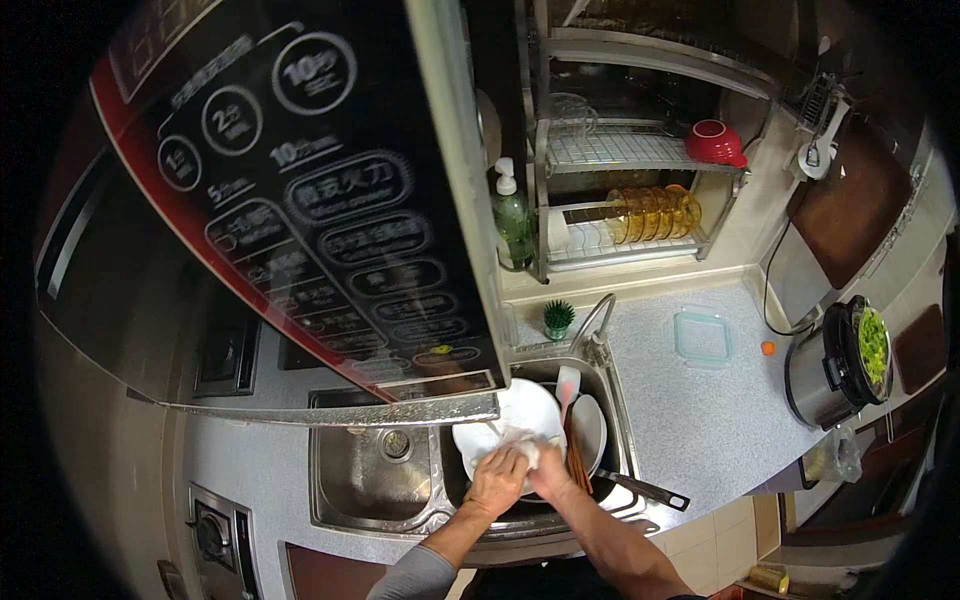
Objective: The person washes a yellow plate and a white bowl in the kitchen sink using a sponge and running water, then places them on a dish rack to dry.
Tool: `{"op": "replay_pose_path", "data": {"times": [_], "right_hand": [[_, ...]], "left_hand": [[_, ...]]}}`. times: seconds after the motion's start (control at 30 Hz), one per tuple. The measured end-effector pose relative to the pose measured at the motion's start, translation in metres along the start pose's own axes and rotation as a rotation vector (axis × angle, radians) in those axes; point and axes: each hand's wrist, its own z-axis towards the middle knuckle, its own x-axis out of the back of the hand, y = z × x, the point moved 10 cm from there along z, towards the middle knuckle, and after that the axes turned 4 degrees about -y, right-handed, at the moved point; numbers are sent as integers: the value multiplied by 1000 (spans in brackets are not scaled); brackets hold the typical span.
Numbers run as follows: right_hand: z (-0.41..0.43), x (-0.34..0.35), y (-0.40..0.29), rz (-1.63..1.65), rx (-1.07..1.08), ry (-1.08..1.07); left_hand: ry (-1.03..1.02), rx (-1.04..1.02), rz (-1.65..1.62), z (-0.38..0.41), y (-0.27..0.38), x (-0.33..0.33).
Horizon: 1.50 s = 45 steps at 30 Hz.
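Observation:
Both hands are together over the right basin of a stainless steel double sink (628,420). A crumpled white cloth (527,448) is bunched between them. My left hand (498,480) grips it from the left, fingers curled. My right hand (550,471), blurred, closes on its right side; its fingertips are partly hidden. Right behind the cloth lies a large white bowl or plate (517,409), its near part covered by my hands. Beside it rest a smaller white bowl (589,431), brown chopsticks (576,461), a spatula with a pale head (568,382) and a dark-handled pan (645,489).
A microwave oven (315,225) overhangs the sink from the upper left. The faucet (600,322) rises behind the basin. On the right counter are a glass container lid (703,337), a small orange item (768,348) and a cooker (825,367) topped with greens. A dish rack (622,150) stands behind.

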Motion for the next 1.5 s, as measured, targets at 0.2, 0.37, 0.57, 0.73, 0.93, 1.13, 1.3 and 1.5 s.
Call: {"op": "replay_pose_path", "data": {"times": [0.2,0.37,0.57,0.73,0.93,1.13,1.3,1.5], "right_hand": [[-7,-13,-54,-1006,252,-401],[0,1,-26,-285,285,-84],[-13,-11,-59,-399,79,-184],[0,-6,-42,-389,33,-265],[3,-4,-46,-261,5,-214],[-6,0,-37,-317,165,-117],[-24,-3,-40,-166,192,-3],[-9,18,-49,-185,115,-239]], "left_hand": [[-70,-173,35,-11,-24,-1],[-198,-175,-132,-1,-28,-36],[-453,-92,-25,10,-47,-60],[-263,-238,-94,7,-30,-24],[-142,-52,83,5,-18,-2],[-463,292,118,15,-37,-36],[-424,292,-337,29,-24,-50],[-397,-158,-493,17,9,-23]]}}
